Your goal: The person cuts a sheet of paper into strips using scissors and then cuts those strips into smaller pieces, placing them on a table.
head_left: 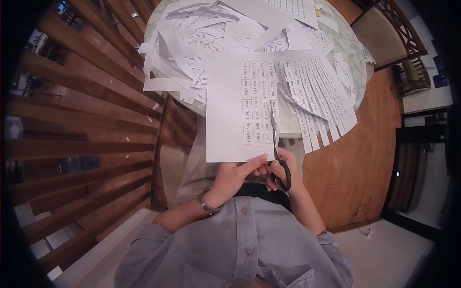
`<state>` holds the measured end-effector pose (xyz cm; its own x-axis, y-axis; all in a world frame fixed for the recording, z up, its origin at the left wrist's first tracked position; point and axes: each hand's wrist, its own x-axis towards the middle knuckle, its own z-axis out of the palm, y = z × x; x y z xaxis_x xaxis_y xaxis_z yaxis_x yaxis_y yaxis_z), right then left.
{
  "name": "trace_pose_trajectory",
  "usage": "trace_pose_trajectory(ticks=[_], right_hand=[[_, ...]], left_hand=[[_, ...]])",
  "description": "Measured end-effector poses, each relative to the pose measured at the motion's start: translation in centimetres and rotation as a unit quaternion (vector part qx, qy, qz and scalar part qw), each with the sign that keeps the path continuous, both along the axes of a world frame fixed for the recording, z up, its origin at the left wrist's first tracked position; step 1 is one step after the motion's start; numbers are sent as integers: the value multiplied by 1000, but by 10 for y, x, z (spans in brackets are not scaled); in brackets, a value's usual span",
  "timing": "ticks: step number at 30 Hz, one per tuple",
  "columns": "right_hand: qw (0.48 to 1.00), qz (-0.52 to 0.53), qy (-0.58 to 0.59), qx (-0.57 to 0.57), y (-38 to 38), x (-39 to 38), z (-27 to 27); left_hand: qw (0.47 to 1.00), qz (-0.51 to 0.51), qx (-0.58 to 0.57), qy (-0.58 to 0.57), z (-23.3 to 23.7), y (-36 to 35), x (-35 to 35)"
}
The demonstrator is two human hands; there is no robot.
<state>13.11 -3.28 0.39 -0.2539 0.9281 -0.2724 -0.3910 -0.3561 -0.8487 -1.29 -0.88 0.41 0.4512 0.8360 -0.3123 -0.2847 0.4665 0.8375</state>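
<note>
A white sheet (223, 110) printed with a grid of "Buy 1 Get 1" cells is held over my lap and the near edge of the table. My left hand (237, 175) pinches its bottom edge, thumb on top. In my right hand (287, 168) are black-handled scissors (283, 176), fingers wrapped round the handles. Their blades lie along a line between printed columns. To the right of the blades, the sheet is slit into several long strips (314, 103) that fan out, joined at the far end. One strip curls across the others.
A round marble table (353, 43) carries a heap of cut paper slips (206, 38) and larger sheets. Wooden slats (86, 113) stand on the left. A cushioned chair (384, 36) is at the upper right. A cable (367, 218) lies on the floor.
</note>
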Motion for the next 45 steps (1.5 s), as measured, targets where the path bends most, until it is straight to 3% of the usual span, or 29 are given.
trace_pose_trajectory(ticks=[5,7,45], right_hand=[[1000,-10,8,20,0,-2,-6],[1000,-6,-1,26,1,-1,-6],[998,-4,-63,5,1,-3,4]], left_hand=[[1000,11,-8,0,4,-1,0],[997,-31,-46,51,8,1,-3],[997,-19,-71,30,8,-6,2]])
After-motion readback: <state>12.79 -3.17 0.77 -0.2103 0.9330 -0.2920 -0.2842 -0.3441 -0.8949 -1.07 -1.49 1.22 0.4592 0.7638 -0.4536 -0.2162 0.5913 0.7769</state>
